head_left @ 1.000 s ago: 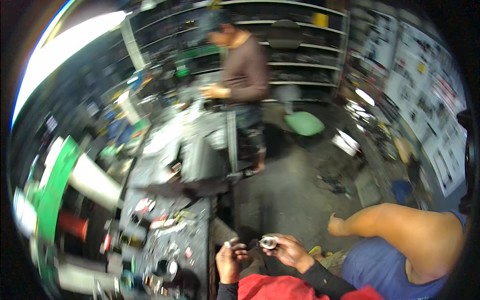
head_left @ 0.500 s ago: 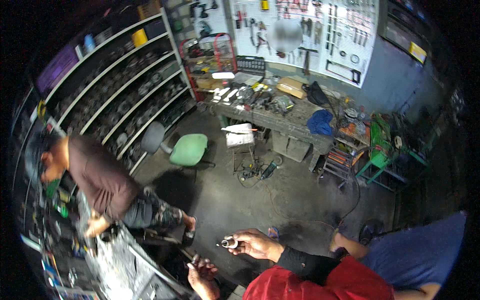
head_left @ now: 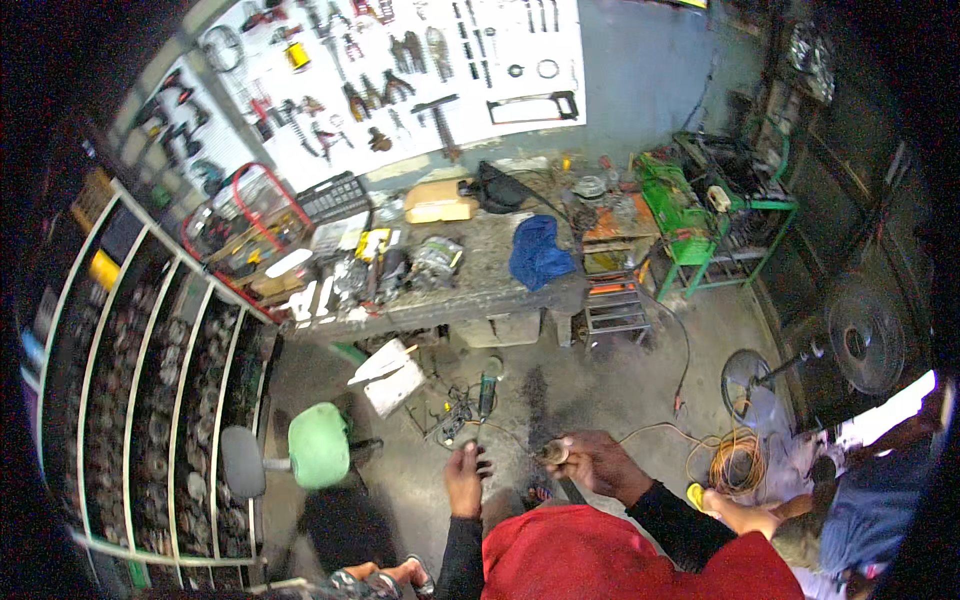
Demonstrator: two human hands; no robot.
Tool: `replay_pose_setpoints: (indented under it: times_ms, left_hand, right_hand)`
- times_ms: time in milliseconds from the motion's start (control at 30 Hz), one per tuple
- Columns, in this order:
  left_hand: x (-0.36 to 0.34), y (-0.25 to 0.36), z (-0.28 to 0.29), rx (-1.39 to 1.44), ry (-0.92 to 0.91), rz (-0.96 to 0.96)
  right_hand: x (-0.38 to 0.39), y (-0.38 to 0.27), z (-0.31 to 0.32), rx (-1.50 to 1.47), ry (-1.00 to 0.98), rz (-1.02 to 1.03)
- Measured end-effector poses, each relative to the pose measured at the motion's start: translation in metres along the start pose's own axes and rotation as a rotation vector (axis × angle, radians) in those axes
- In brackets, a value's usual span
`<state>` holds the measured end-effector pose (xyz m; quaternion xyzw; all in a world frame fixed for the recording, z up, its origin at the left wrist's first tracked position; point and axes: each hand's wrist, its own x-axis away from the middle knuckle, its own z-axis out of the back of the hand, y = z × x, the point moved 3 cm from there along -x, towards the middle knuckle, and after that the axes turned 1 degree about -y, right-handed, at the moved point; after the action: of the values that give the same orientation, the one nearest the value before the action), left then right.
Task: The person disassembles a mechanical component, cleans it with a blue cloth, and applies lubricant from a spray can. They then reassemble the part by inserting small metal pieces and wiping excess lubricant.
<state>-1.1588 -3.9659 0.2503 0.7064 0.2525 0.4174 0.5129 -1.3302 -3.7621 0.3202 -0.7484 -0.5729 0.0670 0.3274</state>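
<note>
- One small, roundish metal part (head_left: 552, 452) could fall to the concrete floor (head_left: 620, 385) if the right hand (head_left: 605, 466) loosened, as only fingertips appear to secure it.
- It looks dull brownish with a paler rim; finer detail is too small to tell.
- Right thumb and fingers pinch it, ahead of the red shirt (head_left: 580, 562).
- Left hand (head_left: 465, 484), near it: fingers half curled; whether gripping anything, I cannot tell.
- Farther off, a power tool (head_left: 488, 390) lies on the floor.

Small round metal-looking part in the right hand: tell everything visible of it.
The small, round, metal-looking part is dull with a paler edge. The right hand pinches it at the fingertips, above the grey floor, apart from the left hand. Finer parts are too small to tell.
</note>
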Motion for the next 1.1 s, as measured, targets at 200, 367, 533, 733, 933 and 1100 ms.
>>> replay_pose_setpoints:
  times_ms: [200,367,533,733,933,1100]
  left_hand:
    - [-0.178,-0.025,-0.174,-0.241,-0.448,-0.015]
    - [-0.34,-0.082,-0.296,-0.477,-0.595,0.128]
    - [-0.526,-0.106,-0.388,-1.007,-0.347,-0.336]
    - [-0.651,-0.131,-0.442,-1.524,-0.476,-0.446]
    - [-0.717,-0.133,-0.439,-1.473,-0.514,-0.777]
    - [-0.678,-0.017,-0.448,0.013,-0.651,0.028]
  right_hand:
    - [0.047,-0.063,0.046,0.223,0.618,0.449]
    - [0.06,-0.054,0.098,-0.249,0.802,0.614]
    - [0.026,-0.064,0.136,-0.471,0.932,0.764]
    - [-0.005,-0.098,0.168,-0.374,0.985,0.593]
    - [-0.027,-0.1,0.177,0.698,1.425,-0.13]
    - [-0.056,-0.111,0.156,0.134,1.366,0.285]
